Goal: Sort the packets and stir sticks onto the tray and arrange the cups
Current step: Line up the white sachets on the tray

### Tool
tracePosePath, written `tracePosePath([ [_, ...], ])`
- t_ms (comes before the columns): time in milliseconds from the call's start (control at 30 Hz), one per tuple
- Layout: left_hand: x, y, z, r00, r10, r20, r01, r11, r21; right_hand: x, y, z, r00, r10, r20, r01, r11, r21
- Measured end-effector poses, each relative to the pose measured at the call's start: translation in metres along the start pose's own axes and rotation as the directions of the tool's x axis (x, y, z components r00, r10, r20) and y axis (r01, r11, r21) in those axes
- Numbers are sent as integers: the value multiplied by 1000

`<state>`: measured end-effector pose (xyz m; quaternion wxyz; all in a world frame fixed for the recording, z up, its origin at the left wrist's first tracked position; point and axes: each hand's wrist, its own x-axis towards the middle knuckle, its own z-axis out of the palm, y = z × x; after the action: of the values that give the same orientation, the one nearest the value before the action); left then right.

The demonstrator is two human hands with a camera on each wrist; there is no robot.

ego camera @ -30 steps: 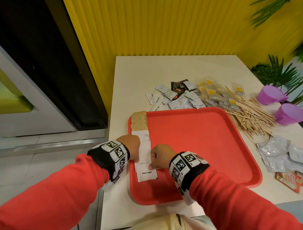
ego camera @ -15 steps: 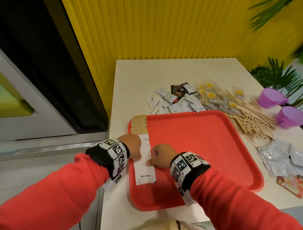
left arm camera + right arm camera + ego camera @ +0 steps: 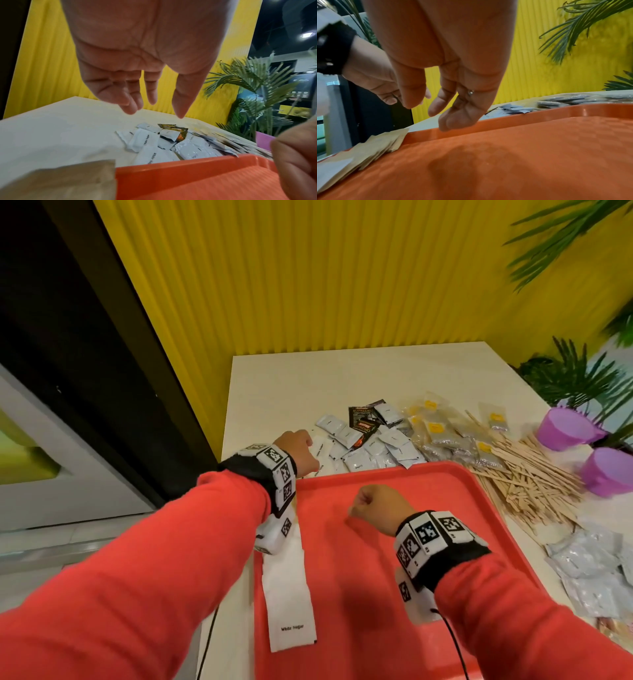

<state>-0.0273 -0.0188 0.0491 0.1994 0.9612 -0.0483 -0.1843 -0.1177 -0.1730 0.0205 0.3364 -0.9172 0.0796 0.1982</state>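
Note:
A red tray lies on the cream table. Along its left edge runs a row of white sugar packets, with brown packets at the far end. My left hand hovers past the tray's far-left corner, just above a pile of white packets; its fingers hang straight and hold nothing. Over the tray's bare middle my right hand floats with loosely curled, empty fingers. Wooden stir sticks and two purple cups lie right of the tray.
Black packets and clear yellow-labelled packets lie behind the tray. Silver packets are heaped at the table's right edge. A yellow ribbed wall stands behind the table, and palm leaves reach in by the cups.
Both hands have left the white sugar row. The left hand has moved forward to the white packet pile beyond the tray. The right hand has risen over the tray's middle.

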Motion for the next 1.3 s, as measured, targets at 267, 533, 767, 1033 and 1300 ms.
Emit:
tracePosePath([
  [267,52,22,21,968,-229,105,224,973,52,21,25,-26,998,-63,25,63,998,11],
  [533,80,11,40,962,-239,130,198,944,265,40,47,-47,994,-89,57,85,994,68],
  [767,89,15,33,945,-284,165,214,914,345,51,47,-48,988,-118,96,107,988,114],
  [1033,87,6,21,975,-197,100,175,966,189,55,39,-49,985,-147,90,131,977,169],
  [1300,43,9,1,995,17,-102,-53,932,-358,55,24,-57,991,-124,-54,135,914,382],
])
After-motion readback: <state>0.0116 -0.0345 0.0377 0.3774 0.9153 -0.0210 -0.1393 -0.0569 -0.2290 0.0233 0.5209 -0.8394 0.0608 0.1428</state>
